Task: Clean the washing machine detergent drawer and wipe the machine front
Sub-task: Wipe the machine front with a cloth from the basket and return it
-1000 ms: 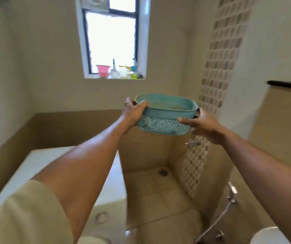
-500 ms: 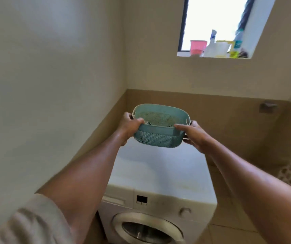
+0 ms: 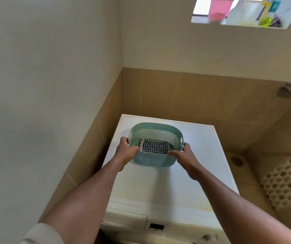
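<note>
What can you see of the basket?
The basket is teal, plastic by its look, a rounded oblong with a solid rim and walls pierced with small holes. It is upright, open side up, over the white top of the washer; whether it rests there or hangs just above, I cannot tell. A folded dark-and-white checked cloth lies inside. The left hand grips its left side and the right hand its right, thumbs on the near rim.

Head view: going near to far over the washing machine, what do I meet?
Detergent drawer → bare washing machine top → teal basket, gripped by left hand and right hand, checked cloth inside → tan tiled wall → pink cup on the window ledge.
</note>
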The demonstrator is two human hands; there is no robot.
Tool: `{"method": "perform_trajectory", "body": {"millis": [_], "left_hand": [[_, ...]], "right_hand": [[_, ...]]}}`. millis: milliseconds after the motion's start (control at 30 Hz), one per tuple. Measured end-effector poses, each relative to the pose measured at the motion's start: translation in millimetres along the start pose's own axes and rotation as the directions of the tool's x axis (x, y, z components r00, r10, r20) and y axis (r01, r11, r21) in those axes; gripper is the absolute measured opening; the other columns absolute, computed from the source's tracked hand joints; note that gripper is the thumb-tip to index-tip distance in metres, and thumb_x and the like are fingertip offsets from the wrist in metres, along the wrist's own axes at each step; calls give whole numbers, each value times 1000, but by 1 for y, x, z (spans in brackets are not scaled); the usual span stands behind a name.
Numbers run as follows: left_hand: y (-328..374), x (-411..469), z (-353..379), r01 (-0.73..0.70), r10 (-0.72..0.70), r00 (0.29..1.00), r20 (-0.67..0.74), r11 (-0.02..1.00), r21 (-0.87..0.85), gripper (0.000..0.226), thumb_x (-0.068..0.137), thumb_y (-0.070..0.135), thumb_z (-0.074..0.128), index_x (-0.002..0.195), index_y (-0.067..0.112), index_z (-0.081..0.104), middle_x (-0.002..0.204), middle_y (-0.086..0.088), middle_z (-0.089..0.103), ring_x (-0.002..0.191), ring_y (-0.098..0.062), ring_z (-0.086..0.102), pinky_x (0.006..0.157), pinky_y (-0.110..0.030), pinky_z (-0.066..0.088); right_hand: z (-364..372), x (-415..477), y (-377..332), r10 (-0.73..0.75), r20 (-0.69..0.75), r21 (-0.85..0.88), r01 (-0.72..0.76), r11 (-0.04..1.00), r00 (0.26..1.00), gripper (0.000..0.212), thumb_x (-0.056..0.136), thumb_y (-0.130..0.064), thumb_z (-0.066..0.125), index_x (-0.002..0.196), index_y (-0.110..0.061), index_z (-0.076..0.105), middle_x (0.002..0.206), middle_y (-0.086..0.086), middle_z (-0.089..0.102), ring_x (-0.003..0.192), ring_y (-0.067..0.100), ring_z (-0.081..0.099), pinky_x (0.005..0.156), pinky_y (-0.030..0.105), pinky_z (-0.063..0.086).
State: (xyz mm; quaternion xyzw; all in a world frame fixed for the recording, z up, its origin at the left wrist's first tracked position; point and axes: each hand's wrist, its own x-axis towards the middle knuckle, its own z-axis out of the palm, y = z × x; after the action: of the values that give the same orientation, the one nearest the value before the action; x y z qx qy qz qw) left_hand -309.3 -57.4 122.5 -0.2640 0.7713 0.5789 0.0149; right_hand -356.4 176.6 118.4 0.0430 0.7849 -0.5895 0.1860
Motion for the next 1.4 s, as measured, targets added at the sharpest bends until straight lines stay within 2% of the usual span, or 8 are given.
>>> {"method": "perform_trajectory", "body": {"millis": [300, 500, 600, 767, 867, 1033, 1300, 1400], "left_hand": [[-19, 23, 8, 66, -67, 998, 5, 996, 68, 42, 89, 15, 66, 123, 14, 41, 116, -8, 57, 100, -20, 59, 81, -40, 59], [-17, 17, 21, 48, -25, 995, -95, 967, 250, 53, 92, 20, 65, 135, 7, 36, 132, -15, 51, 110, -28, 56, 61, -24, 48], [-8, 11, 25, -73, 208, 958, -195, 840, 538, 61, 92, 28, 63, 141, 4, 36, 142, -17, 42, 126, -33, 46, 92, -40, 52], [9, 21, 34, -460, 599, 797, 80, 515, 723, 34, 90, 14, 56, 123, 3, 60, 138, -14, 52, 129, -28, 45, 102, -40, 50], [20, 33, 45, -442, 474, 863, 175, 542, 715, 24, 91, 17, 56, 111, 6, 66, 121, -10, 58, 116, -28, 54, 91, -41, 54], [28, 61, 62, -138, 96, 990, 101, 602, 787, 33, 88, 19, 64, 118, 5, 67, 119, -16, 63, 103, -36, 65, 83, -41, 59], [9, 93, 82, 232, -226, 970, -92, 734, 639, 49, 90, 10, 67, 135, -5, 53, 132, -23, 58, 114, -38, 62, 90, -45, 59], [9, 99, 84, 256, -218, 966, -136, 782, 568, 25, 93, 5, 61, 117, -2, 65, 115, -17, 68, 93, -30, 66, 77, -38, 61]], "right_hand": [[12, 21, 16, 61, 4, -77, -61, 995, 998, 59, 84, -17, 73, 130, -18, 36, 123, 6, 57, 105, 19, 58, 80, 31, 49], [18, 14, 12, 18, -74, -185, -32, 982, 997, 71, 84, -22, 72, 141, -12, 33, 136, 13, 53, 114, 26, 56, 81, 32, 53], [23, 9, -1, -241, -294, -477, 77, 876, 925, 72, 84, -30, 67, 145, -5, 37, 144, 14, 44, 128, 30, 46, 98, 39, 45], [34, 19, -23, -543, -40, -739, 340, 581, 839, 30, 86, -8, 58, 116, -5, 61, 130, 9, 50, 120, 26, 48, 82, 37, 53], [46, 36, -29, -442, 66, -792, 316, 522, 895, 23, 88, -6, 54, 106, -6, 67, 121, 10, 56, 111, 27, 53, 84, 40, 54], [62, 69, -32, 31, 255, -932, 237, 276, 966, 26, 93, -14, 55, 114, -7, 69, 106, 11, 69, 88, 28, 61, 74, 32, 51], [75, 94, -24, 242, 301, -942, 249, 224, 922, 30, 98, -16, 50, 122, -11, 67, 112, 11, 69, 98, 27, 64, 73, 30, 47], [78, 95, -25, 244, 296, -947, 250, 202, 924, 29, 100, -16, 49, 120, -8, 68, 111, 11, 69, 94, 27, 63, 72, 29, 46]]}}
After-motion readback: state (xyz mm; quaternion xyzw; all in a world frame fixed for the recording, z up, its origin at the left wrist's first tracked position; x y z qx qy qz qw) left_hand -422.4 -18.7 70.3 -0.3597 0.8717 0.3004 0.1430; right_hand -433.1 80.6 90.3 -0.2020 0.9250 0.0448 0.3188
